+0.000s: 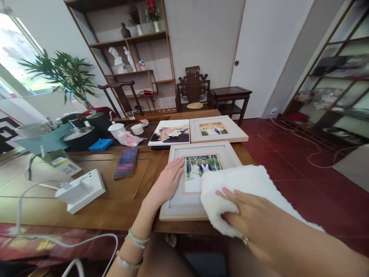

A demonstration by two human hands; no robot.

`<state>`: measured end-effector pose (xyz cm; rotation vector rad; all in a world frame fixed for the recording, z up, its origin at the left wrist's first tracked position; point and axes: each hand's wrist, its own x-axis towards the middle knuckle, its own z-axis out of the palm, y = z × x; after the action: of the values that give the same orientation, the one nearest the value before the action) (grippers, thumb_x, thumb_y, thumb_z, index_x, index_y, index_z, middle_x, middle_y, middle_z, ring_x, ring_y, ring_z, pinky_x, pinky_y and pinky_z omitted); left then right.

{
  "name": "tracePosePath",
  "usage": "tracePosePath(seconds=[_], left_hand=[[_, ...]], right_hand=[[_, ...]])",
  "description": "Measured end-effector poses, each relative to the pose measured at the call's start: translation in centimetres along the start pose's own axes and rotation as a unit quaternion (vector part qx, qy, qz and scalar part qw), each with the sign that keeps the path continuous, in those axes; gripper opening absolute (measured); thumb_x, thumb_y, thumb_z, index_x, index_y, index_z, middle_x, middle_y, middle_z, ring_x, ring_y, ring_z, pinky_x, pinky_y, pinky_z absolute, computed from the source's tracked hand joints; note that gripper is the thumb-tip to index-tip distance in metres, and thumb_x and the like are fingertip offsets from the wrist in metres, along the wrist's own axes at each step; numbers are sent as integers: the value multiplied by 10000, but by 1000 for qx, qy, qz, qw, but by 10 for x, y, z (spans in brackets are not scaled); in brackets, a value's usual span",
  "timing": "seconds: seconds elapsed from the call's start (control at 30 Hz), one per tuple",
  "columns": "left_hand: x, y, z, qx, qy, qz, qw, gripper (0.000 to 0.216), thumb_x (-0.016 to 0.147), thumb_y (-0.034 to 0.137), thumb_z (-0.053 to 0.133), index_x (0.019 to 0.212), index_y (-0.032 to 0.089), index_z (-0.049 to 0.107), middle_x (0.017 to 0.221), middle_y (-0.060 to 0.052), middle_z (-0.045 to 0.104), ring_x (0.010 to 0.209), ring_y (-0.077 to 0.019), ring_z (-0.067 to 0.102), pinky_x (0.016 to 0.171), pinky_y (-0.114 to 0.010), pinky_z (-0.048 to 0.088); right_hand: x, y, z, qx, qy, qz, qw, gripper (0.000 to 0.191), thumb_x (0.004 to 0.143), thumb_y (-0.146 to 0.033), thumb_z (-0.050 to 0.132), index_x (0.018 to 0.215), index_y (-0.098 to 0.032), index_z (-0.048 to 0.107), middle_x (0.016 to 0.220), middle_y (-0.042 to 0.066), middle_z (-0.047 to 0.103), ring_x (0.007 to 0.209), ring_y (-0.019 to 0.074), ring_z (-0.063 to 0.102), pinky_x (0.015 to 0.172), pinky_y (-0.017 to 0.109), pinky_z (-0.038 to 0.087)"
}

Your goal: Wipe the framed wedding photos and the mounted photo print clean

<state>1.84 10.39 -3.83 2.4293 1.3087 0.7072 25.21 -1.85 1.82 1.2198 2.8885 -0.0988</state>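
A light-wood picture frame with a photo of a couple behind a pale mat lies face up at the table's near edge. My left hand rests flat on its left side, fingers stretched toward the photo. In my right hand is a fluffy white cloth, pressed on the frame's lower right part. The cloth covers that corner and hangs over the frame's right side. Just behind lie a second wooden photo frame and a photo album with a pictured cover.
On the wooden table stand a white power strip, a blue box, a white cup and a dark pot. Cables run along the left. Dark wooden chairs and shelves stand behind.
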Motion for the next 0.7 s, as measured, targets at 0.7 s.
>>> tracePosePath(seconds=[0.7], left_hand=[[-1, -1, 1, -8, 12, -2, 1000, 442, 968, 299, 310, 1321, 100, 485, 1401, -104, 481, 1317, -186, 411, 1131, -379, 297]], right_hand=[[43, 57, 11, -43, 26, 23, 998, 457, 680, 49, 411, 1064, -75, 626, 1365, 260, 462, 1276, 342, 430, 1040, 466, 352]])
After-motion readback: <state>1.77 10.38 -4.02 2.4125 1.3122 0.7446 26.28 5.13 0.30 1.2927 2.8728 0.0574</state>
